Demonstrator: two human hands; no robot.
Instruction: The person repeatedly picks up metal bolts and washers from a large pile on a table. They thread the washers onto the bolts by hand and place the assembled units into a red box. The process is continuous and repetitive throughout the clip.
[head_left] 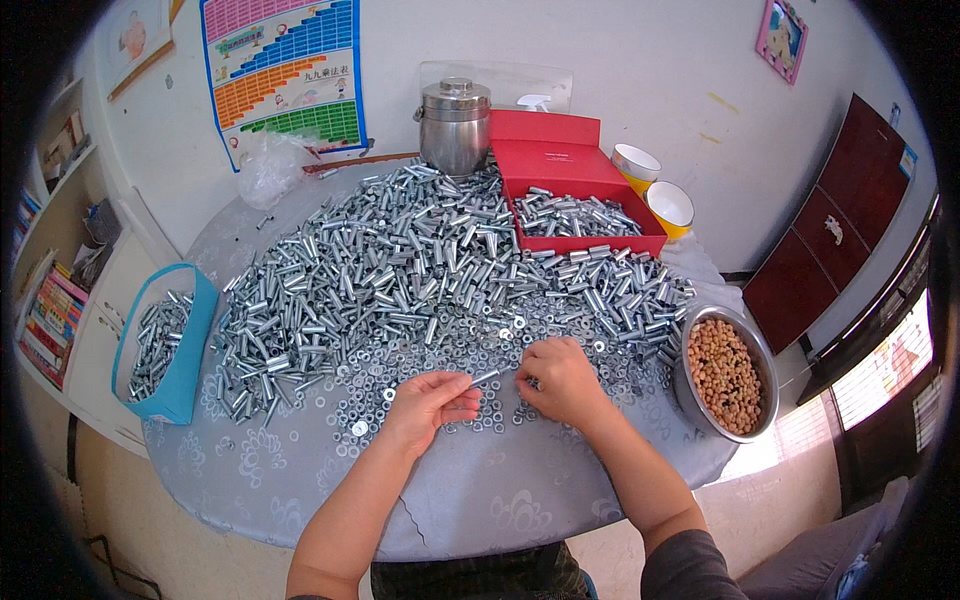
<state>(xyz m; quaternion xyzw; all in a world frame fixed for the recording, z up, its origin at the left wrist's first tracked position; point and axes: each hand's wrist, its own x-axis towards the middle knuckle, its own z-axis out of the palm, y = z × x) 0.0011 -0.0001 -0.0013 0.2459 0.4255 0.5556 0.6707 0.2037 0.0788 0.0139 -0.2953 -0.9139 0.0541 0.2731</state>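
My left hand (432,404) pinches a slim silver bolt (485,378) between thumb and fingertips, its free end pointing right. Close to that end, my right hand (560,378) is closed with fingers curled down over the small parts. What its fingertips hold, if anything, is hidden. Around and beyond both hands, small washers and nuts (475,345) lie scattered over the grey patterned tablecloth (470,500). Behind them rises a broad heap of silver metal sleeves and bolts (400,245).
A blue fabric bin (190,375) of metal parts stands at left. At the back are an open red box (585,243) holding more parts, a steel canister (455,130), a plastic bag (275,165) and two bowls (670,203). A metal bowl (768,390) of brownish round pieces sits right.
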